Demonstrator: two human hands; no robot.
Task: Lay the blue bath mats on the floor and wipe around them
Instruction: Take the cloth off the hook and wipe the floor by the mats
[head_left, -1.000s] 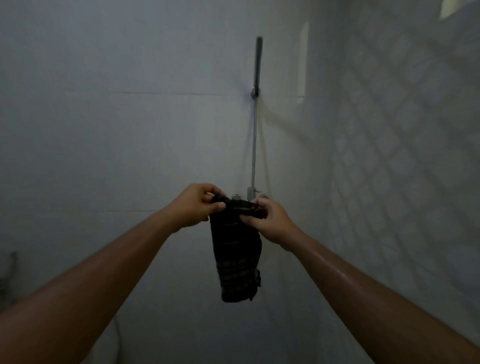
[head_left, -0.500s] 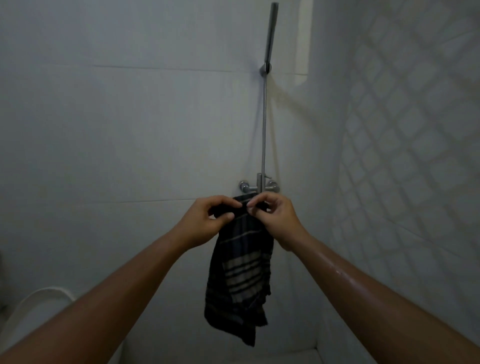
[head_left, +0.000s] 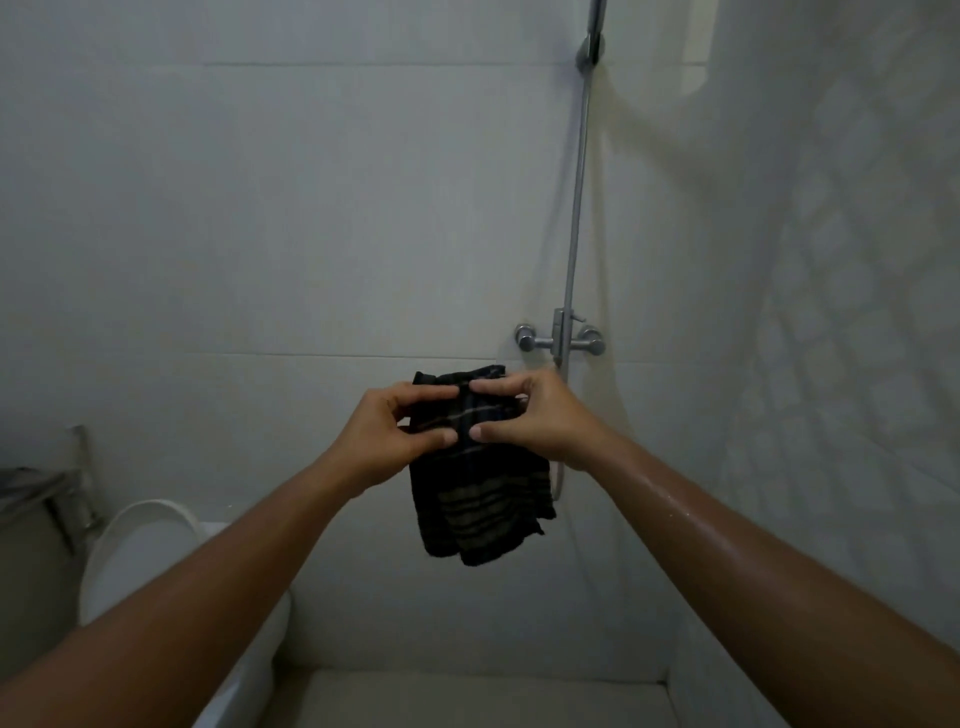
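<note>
A dark striped cloth (head_left: 480, 499) hangs in front of the white tiled wall, held at its top by both hands. My left hand (head_left: 387, 434) pinches its upper left part with fingers and thumb. My right hand (head_left: 535, 415) grips the upper right part, thumb and forefinger pressed on the fabric beside the left hand. The cloth's lower half dangles free, folded over itself. No blue bath mat shows in this view.
A chrome shower mixer (head_left: 560, 340) with its riser rail (head_left: 577, 182) is on the wall just above the hands. A white toilet (head_left: 145, 551) stands at lower left beside a metal holder (head_left: 67, 493). A patterned wall (head_left: 857, 312) closes the right side. Pale floor (head_left: 467, 699) lies below.
The view has tilted down, bringing the toilet and floor into sight. Both hands have shifted their grip and bunched the cloth, which now hangs shorter and folded.
</note>
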